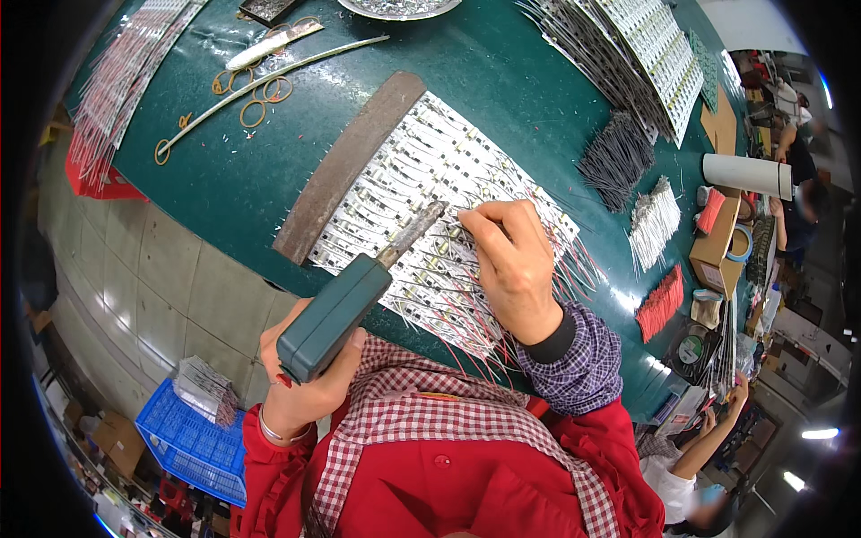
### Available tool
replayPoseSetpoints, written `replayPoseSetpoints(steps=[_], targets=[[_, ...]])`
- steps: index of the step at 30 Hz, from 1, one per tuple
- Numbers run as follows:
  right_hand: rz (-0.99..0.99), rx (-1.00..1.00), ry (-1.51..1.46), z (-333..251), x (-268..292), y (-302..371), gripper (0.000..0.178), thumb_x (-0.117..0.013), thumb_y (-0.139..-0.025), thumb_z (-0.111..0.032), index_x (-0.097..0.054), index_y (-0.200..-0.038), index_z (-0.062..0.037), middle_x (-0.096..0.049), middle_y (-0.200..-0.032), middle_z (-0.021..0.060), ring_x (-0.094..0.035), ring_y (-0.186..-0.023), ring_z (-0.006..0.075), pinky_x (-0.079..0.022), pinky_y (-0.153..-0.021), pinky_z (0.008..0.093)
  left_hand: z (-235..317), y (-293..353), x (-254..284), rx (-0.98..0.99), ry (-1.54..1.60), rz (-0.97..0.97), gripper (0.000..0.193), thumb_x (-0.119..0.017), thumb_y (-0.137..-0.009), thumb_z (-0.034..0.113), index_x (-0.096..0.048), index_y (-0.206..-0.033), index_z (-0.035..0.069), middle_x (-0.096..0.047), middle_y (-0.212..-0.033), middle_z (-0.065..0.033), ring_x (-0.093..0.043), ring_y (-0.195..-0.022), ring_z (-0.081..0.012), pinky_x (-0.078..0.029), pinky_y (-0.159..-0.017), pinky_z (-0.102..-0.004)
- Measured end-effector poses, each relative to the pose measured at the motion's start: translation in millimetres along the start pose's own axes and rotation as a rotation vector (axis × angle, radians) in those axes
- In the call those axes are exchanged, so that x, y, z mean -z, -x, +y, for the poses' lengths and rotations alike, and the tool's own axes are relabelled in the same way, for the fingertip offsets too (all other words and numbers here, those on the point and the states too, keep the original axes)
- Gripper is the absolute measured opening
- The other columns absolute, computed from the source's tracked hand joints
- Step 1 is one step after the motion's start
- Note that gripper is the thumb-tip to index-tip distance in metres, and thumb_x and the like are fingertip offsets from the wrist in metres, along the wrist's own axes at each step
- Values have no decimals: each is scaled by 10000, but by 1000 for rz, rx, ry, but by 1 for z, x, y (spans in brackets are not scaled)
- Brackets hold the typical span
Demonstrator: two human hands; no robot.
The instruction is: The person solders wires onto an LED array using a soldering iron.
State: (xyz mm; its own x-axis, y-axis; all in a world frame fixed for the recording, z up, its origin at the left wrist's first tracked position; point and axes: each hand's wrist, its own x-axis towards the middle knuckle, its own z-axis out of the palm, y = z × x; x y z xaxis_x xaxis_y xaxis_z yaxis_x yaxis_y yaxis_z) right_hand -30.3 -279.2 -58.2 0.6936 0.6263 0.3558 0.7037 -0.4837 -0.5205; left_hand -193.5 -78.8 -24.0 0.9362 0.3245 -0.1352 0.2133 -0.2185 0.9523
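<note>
My left hand (314,359) is wrapped round the dark green body of a soldering gun (336,314). Its metal tip points up and right over a panel of small white circuit boards (395,179), which carries rows of dark components. Thin black, white and red wires trail from the panel toward me. Close beside the tip, my right hand (516,269) pinches what looks like a thin wire over the panel; the fingers mostly hide it. A rusty brown metal bar (350,166) lies along the panel's left edge.
On the green table (305,117) lie black (617,160), white (656,224) and red wire bundles (660,303). Stacked panels (628,54) stand far right, wired panels (134,81) far left. Rubber bands (253,112) surround a thin rod (269,79). A blue crate (188,448) sits lower left.
</note>
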Motion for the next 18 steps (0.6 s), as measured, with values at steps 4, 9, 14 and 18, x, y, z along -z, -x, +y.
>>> replayPoseSetpoints(steps=[4, 9, 14, 18], targets=[[-5, -7, -1, 0, 0, 0, 318, -709, -709, 120, -698, -1001, -3, -625, -919, 114, -600, -821, 271, -500, -693, 363, 0, 0, 1, 17, 4, -24, 238, -723, -800, -20, -686, -1031, -63, -677, -883, -115, -639, -698, -161, -491, -620, -267], [-20, 20, -5, 0, 0, 0, 407, -618, -629, 156, -667, -1009, 20, -600, -940, 130, -583, -840, 295, -504, -688, 382, 1, -1, 0, 15, -39, -32, 190, -721, -801, -15, -673, -980, -59, -660, -847, -104, -623, -665, -155, -479, -600, -268], [-36, 25, 19, 0, 1, 1, 416, -608, -629, 143, -668, -1025, 28, -598, -956, 132, -579, -859, 295, -504, -703, 383, 2, -2, -1, 46, -29, -36, 155, -721, -795, -16, -663, -933, -53, -637, -805, -97, -603, -629, -153, -460, -571, -269], [-23, 2, 42, -1, 0, 1, 329, -708, -702, 116, -691, -1008, -4, -624, -929, 116, -600, -834, 278, -501, -700, 366, 1, 0, -1, 28, -47, -37, 149, -720, -789, -19, -667, -924, -49, -634, -799, -100, -604, -618, -155, -459, -564, -268]])
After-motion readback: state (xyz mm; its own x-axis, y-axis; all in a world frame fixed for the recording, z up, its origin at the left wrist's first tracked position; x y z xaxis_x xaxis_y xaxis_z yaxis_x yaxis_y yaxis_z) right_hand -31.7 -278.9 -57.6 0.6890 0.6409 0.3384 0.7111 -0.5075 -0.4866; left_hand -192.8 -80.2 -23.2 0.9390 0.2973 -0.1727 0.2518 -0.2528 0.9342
